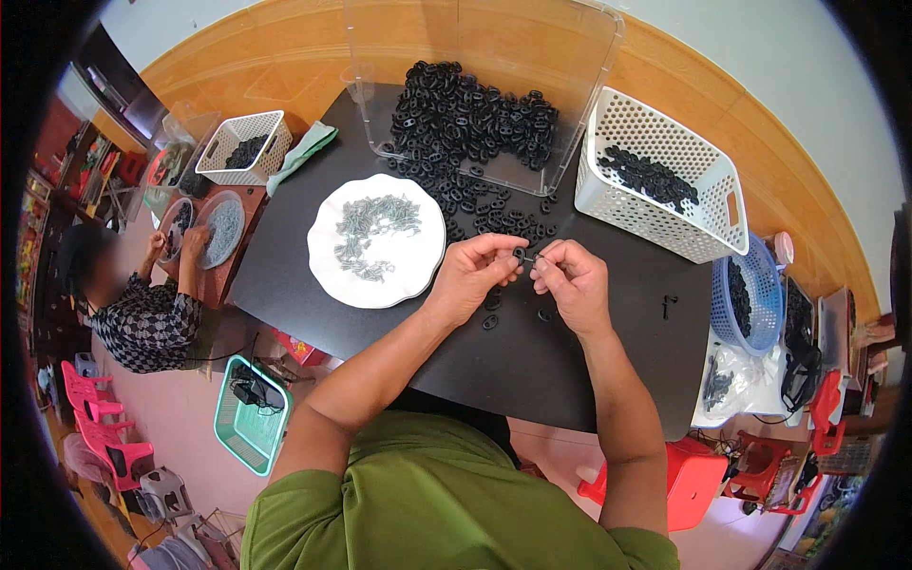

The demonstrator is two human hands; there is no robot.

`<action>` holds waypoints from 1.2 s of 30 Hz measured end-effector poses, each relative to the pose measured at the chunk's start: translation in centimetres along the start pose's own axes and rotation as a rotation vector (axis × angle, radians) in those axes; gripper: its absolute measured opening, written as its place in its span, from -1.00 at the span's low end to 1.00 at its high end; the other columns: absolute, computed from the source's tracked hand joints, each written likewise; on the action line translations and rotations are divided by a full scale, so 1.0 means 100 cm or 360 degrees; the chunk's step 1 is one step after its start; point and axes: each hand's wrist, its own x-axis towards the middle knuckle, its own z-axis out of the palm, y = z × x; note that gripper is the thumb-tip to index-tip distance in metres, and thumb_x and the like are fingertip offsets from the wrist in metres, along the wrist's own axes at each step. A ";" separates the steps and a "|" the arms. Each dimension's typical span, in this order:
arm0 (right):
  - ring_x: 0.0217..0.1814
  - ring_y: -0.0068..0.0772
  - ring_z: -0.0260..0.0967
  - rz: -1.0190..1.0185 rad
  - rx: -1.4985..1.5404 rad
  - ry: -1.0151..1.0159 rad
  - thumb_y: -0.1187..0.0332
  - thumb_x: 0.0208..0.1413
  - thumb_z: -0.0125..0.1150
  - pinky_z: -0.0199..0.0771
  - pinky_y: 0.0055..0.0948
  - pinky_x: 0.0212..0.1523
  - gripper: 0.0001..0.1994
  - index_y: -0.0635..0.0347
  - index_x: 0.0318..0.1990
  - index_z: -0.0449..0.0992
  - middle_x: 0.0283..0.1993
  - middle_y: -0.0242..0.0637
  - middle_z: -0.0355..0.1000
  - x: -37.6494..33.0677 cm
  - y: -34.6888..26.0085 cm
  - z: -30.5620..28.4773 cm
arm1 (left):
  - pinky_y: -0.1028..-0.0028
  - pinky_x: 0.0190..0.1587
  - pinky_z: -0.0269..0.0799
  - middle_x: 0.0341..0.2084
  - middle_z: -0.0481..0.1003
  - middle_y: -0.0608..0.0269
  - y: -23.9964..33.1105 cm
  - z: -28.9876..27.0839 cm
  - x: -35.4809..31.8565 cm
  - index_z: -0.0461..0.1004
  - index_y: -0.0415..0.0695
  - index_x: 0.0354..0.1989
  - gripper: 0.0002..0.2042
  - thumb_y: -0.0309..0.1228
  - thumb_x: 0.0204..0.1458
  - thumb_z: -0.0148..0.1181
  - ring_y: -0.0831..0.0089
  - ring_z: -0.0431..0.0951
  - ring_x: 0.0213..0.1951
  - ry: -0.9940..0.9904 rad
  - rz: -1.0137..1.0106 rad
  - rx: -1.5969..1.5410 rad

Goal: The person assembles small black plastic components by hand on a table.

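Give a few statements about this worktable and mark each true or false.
1. The left hand, near the right hand, holds a small black piece with a hole. True.
2. That right hand is spread open. False: it pinches a thin piece.
3. Silvery pieces lie on the scalloped white plate. True.
4. That plate is right of both hands. False: it is left of them.
5. The clear plastic bin contains black two-hole pieces. True.
6. All such pieces are inside that bin. False: many lie outside it.

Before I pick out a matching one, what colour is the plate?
The plate is white; it shows best in the head view.
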 end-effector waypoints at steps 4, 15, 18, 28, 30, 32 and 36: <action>-0.55 -0.70 0.28 -0.0003 0.0014 0.0016 0.55 0.01 0.08 0.32 -0.71 -0.53 -0.92 0.29 -0.48 0.35 -0.51 -0.38 0.36 0.001 0.001 -0.001 | 0.68 -0.38 0.32 -0.54 0.38 0.43 0.000 0.001 0.000 0.46 -0.22 -0.17 -0.80 -0.60 0.00 0.05 0.67 0.40 -0.45 0.0001 0.0006 0.0039; -0.56 -0.71 0.27 0.0028 0.0043 0.0035 0.54 0.02 0.08 0.31 -0.70 -0.54 -0.92 0.29 -0.48 0.35 -0.53 -0.39 0.36 0.000 0.003 0.006 | 0.68 -0.37 0.30 -0.53 0.34 0.46 -0.001 0.002 -0.003 0.45 -0.20 -0.11 -0.77 -0.57 0.02 0.07 0.71 0.33 -0.47 -0.0051 0.0091 0.0228; -0.57 -0.72 0.27 0.0028 0.0036 0.0028 0.53 0.03 0.08 0.31 -0.71 -0.54 -0.92 0.29 -0.48 0.35 -0.53 -0.40 0.36 -0.001 0.004 0.005 | 0.68 -0.37 0.29 -0.50 0.34 0.44 -0.003 0.001 -0.003 0.44 -0.20 -0.10 -0.76 -0.56 0.02 0.07 0.70 0.33 -0.46 -0.0076 0.0159 0.0296; -0.57 -0.71 0.26 0.0100 0.0115 -0.0027 0.53 0.04 0.06 0.31 -0.70 -0.55 -0.91 0.28 -0.47 0.34 -0.53 -0.40 0.35 -0.002 0.003 0.008 | 0.65 -0.29 0.31 -0.46 0.35 0.38 -0.001 0.000 -0.005 0.44 -0.24 -0.10 -0.76 -0.60 0.02 0.04 0.64 0.37 -0.38 -0.0114 0.0293 0.0490; -0.58 -0.71 0.25 0.0063 0.0100 0.0005 0.53 0.05 0.05 0.30 -0.70 -0.56 -0.90 0.28 -0.48 0.33 -0.54 -0.40 0.34 -0.003 0.004 0.011 | 0.66 -0.29 0.30 -0.46 0.36 0.38 -0.003 -0.001 -0.005 0.44 -0.25 -0.11 -0.76 -0.61 0.02 0.04 0.64 0.37 -0.38 -0.0096 0.0317 0.0549; -0.59 -0.70 0.25 0.0051 0.0070 0.0021 0.54 0.05 0.04 0.30 -0.70 -0.56 -0.90 0.29 -0.49 0.33 -0.54 -0.40 0.33 -0.003 0.006 0.014 | 0.66 -0.28 0.30 -0.46 0.38 0.37 -0.004 -0.001 -0.005 0.45 -0.25 -0.12 -0.76 -0.61 0.01 0.04 0.64 0.37 -0.38 -0.0080 0.0342 0.0609; -0.59 -0.69 0.26 0.0031 0.0023 -0.0025 0.55 0.05 0.04 0.30 -0.69 -0.56 -0.89 0.29 -0.50 0.33 -0.54 -0.38 0.34 -0.003 0.011 0.013 | 0.61 -0.31 0.30 -0.47 0.41 0.31 -0.001 -0.003 -0.004 0.46 -0.27 -0.18 -0.78 -0.65 -0.04 0.05 0.59 0.38 -0.39 -0.0072 0.0392 0.0627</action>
